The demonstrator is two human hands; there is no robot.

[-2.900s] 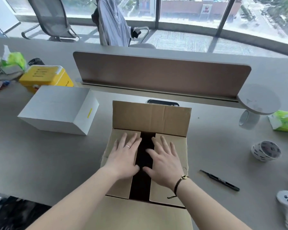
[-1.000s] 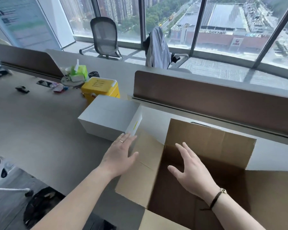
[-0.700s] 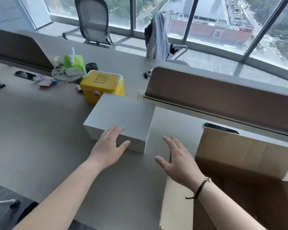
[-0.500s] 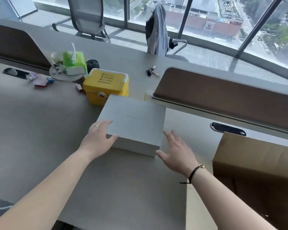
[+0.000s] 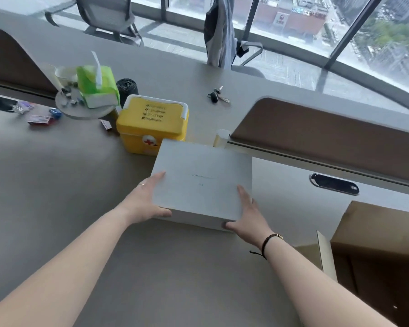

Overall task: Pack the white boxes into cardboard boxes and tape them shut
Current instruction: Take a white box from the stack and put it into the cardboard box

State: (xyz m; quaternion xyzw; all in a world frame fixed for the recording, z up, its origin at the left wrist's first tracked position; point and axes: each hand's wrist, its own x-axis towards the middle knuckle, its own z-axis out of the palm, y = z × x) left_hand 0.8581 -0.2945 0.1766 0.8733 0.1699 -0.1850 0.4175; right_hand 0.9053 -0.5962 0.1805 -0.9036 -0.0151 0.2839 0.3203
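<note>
Between both hands (image 5: 147,204) (image 5: 248,218), white box (image 5: 202,182)

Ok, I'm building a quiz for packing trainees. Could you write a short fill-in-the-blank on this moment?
1. Both hands grip the ____ box by its sides.
2. The first-aid case behind it is ____ in colour.
3. The open cardboard box sits on the person's ____ side.

Missing words: white; yellow; right
</note>
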